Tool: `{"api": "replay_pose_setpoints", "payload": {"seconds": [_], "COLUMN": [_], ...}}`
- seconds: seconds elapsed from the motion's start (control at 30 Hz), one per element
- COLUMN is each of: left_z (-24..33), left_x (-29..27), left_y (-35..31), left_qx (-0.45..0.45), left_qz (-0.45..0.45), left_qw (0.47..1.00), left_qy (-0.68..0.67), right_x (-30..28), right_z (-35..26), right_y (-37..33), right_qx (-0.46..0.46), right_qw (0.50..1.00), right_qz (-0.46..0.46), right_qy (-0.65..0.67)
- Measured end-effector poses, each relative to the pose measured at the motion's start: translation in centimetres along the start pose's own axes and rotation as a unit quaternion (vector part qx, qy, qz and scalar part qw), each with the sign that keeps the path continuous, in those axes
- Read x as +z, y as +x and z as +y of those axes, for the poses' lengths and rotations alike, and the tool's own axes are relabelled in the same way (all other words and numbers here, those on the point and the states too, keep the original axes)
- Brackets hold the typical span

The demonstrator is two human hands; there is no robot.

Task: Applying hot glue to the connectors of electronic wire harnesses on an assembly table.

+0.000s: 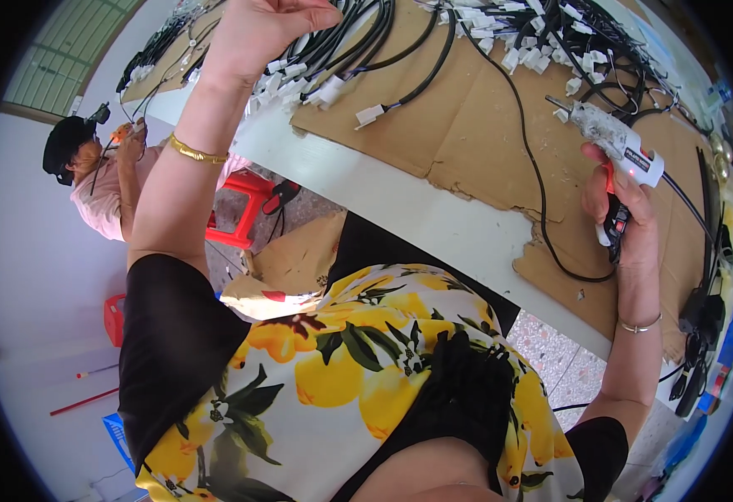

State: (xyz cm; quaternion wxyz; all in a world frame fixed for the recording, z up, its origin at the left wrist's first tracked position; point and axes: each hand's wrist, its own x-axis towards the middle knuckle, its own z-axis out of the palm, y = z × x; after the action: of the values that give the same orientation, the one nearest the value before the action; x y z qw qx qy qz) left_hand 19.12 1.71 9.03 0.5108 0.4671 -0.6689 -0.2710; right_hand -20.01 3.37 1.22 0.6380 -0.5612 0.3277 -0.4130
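My right hand point(630, 205) is wrapped round the grip of a glue gun point(644, 167) with a white barrel and red trigger. Its metal nozzle points up and left over the cardboard, and whitish residue coats the front of the barrel. At the upper edge, my left hand point(262, 33) is raised near a bundle of black cables point(366, 38); its fingers are pinched together. The frame cuts it off, so anything in the pinch is hidden. Below that bundle, a single white connector point(370, 115) on a black cable lies on the cardboard.
Torn brown cardboard point(450, 146) covers much of the white table point(324, 167). White connectors point(533, 54) and black cables are heaped at the far side. A black cord point(533, 151) loops across the cardboard. At left, another person point(103, 180) works beside a red stool point(245, 205).
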Motion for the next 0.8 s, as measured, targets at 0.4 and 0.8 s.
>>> {"api": "replay_pose_setpoints", "payload": {"seconds": [0.4,0.8], "left_z": [-2.8,-3.8], "left_x": [-2.7,-2.0], "left_y": [-4.0,-10.6], "left_qx": [0.016,-0.054], "left_qz": [0.041,0.029], "left_qw": [0.999,0.99], "left_qy": [0.004,0.126], "right_x": [0.1,0.0], "right_z": [-0.1,0.2], "right_y": [0.0,0.2], "right_qx": [0.012,0.012], "right_qw": [1.0,1.0], "right_qz": [-0.008,-0.018], "right_qy": [0.007,0.017]}}
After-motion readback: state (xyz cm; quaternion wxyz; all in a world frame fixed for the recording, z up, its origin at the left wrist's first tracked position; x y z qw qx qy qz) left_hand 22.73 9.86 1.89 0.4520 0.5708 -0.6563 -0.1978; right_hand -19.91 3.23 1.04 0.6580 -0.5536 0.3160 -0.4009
